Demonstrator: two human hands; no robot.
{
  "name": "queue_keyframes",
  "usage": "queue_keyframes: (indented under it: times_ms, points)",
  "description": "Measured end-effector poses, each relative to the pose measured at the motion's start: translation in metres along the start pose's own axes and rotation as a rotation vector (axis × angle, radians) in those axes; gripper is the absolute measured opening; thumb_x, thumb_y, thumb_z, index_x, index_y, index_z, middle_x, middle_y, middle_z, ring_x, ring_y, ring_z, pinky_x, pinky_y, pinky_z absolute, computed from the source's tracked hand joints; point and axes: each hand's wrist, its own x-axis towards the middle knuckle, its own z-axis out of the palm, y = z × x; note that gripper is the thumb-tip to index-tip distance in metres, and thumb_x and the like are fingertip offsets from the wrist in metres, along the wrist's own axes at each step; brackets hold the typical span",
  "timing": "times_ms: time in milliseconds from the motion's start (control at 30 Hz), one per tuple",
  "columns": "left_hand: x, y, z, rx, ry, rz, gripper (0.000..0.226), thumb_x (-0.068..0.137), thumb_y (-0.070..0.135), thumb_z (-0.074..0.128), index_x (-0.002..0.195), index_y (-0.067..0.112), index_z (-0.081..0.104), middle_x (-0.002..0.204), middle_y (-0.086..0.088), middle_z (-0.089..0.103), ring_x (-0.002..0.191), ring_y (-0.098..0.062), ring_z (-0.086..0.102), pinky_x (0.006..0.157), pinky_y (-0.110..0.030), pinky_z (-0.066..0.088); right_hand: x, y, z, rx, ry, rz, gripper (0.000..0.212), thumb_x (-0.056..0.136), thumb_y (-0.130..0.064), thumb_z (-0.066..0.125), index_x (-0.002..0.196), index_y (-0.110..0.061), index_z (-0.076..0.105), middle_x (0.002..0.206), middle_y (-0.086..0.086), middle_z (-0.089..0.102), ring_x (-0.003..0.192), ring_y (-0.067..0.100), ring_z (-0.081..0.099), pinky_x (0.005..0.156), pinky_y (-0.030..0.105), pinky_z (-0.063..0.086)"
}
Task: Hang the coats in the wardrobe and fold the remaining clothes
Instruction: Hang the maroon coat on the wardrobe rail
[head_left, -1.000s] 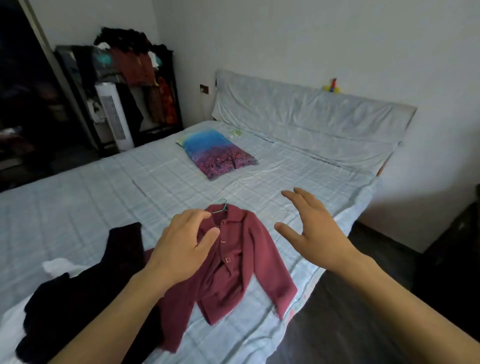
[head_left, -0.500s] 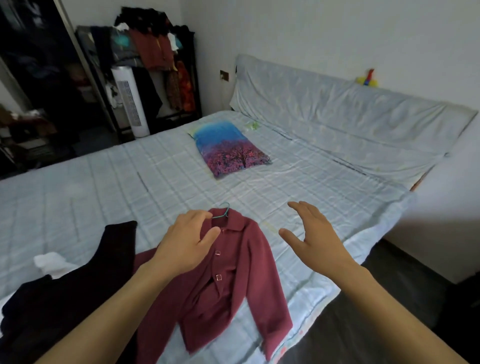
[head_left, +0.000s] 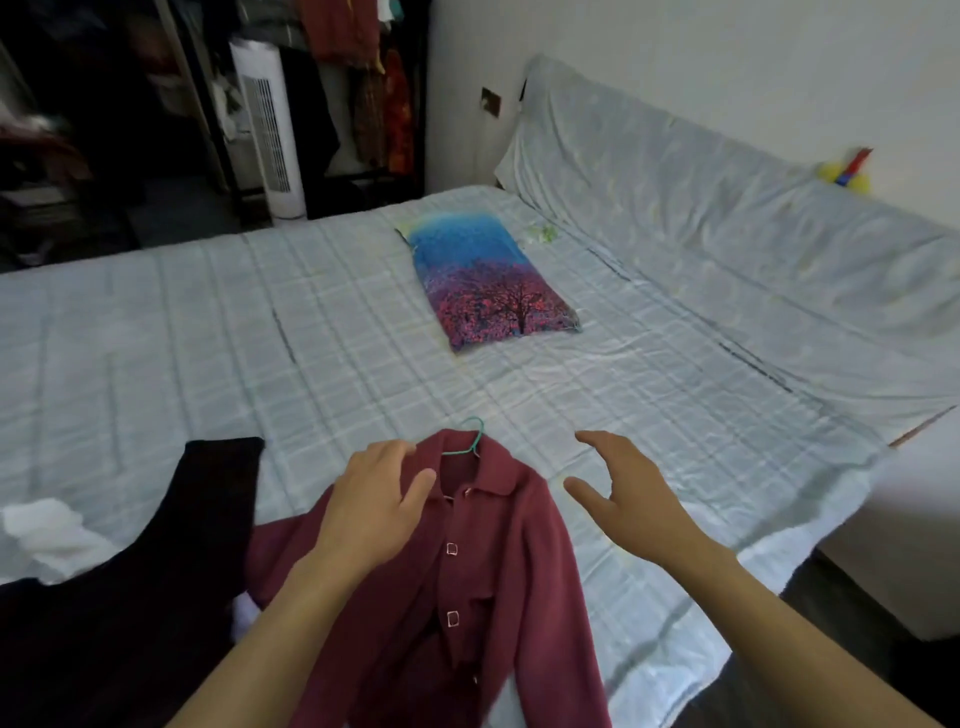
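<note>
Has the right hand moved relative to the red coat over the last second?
No. The right hand hovers open just right of the coat collar, as before; only the camera shifted.

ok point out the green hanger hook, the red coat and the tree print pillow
green hanger hook (head_left: 474, 439), head view, on the curved hook above the collar
red coat (head_left: 524, 571), head view, on the right front panel
tree print pillow (head_left: 488, 286), head view, on the middle of its printed top
</note>
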Motion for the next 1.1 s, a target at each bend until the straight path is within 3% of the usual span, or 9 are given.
queue_keyframes:
  times_ms: [233, 400, 600, 700, 900, 1000, 1100]
  points:
    - [0.046, -0.046, 0.049, -0.062, -0.056, -0.089, 0.041, 0.096, 0.041, 0.055, 0.132, 0.021, 0.054, 0.131, 0.004, 0.058, 0.121, -0.018, 0.05, 0.104, -0.042, 0.042, 0.068, 0.03, 0.066, -0.001, -0.092, -0.023, 0.06, 0.094, -0.036, 0.064, 0.147, -0.022, 0.04, 0.146, -0.005, 0.044, 0.136, 0.014, 0.04, 0.113, 0.027, 0.029]
    - [0.077, -0.056, 0.085, -0.008, -0.121, -0.109, 0.041, 0.096, 0.042, 0.054, 0.134, 0.026, 0.052, 0.134, 0.007, 0.054, 0.124, -0.016, 0.048, 0.104, -0.04, 0.041, 0.111, 0.062, 0.104, 0.024, -0.142, -0.011, 0.053, 0.094, -0.034, 0.064, 0.143, -0.027, 0.045, 0.131, -0.02, 0.043, 0.13, 0.012, 0.045, 0.105, 0.02, 0.027]
    - [0.136, -0.09, 0.118, 0.128, -0.239, -0.168, 0.052, 0.096, 0.043, 0.053, 0.142, 0.023, 0.042, 0.136, 0.001, 0.055, 0.125, -0.022, 0.049, 0.104, -0.044, 0.042, 0.182, 0.104, 0.16, 0.076, -0.199, 0.072, 0.056, 0.095, -0.034, 0.062, 0.145, -0.016, 0.045, 0.143, 0.002, 0.05, 0.133, 0.019, 0.045, 0.112, 0.036, 0.035]
    - [0.171, -0.108, 0.138, 0.142, -0.276, -0.211, 0.059, 0.095, 0.038, 0.056, 0.147, 0.02, 0.034, 0.135, -0.006, 0.055, 0.124, -0.028, 0.05, 0.103, -0.046, 0.043, 0.214, 0.123, 0.194, 0.074, -0.262, 0.104, 0.055, 0.096, -0.033, 0.059, 0.146, -0.015, 0.043, 0.144, 0.004, 0.05, 0.132, 0.022, 0.045, 0.111, 0.04, 0.035]
    - [0.225, -0.15, 0.199, 0.194, -0.361, -0.119, 0.045, 0.098, 0.032, 0.052, 0.14, 0.021, 0.046, 0.139, 0.001, 0.053, 0.127, -0.022, 0.044, 0.107, -0.039, 0.038, 0.263, 0.174, 0.255, -0.005, -0.318, 0.215, 0.055, 0.094, -0.025, 0.06, 0.146, -0.017, 0.042, 0.144, 0.007, 0.049, 0.131, 0.027, 0.044, 0.109, 0.043, 0.035]
    - [0.246, -0.17, 0.236, 0.226, -0.372, -0.117, 0.05, 0.096, 0.034, 0.053, 0.143, 0.022, 0.042, 0.141, 0.001, 0.051, 0.129, -0.022, 0.043, 0.107, -0.038, 0.038, 0.282, 0.198, 0.284, -0.077, -0.43, 0.267, 0.064, 0.091, -0.027, 0.061, 0.149, -0.02, 0.035, 0.147, 0.007, 0.044, 0.133, 0.029, 0.042, 0.109, 0.042, 0.036]
    - [0.252, -0.187, 0.263, 0.305, -0.497, -0.16, 0.06, 0.096, 0.036, 0.052, 0.149, 0.02, 0.031, 0.146, -0.004, 0.046, 0.131, -0.027, 0.043, 0.107, -0.039, 0.037, 0.286, 0.208, 0.306, -0.153, -0.537, 0.317, 0.072, 0.089, -0.03, 0.062, 0.152, -0.02, 0.028, 0.146, 0.008, 0.043, 0.131, 0.031, 0.043, 0.107, 0.041, 0.039]
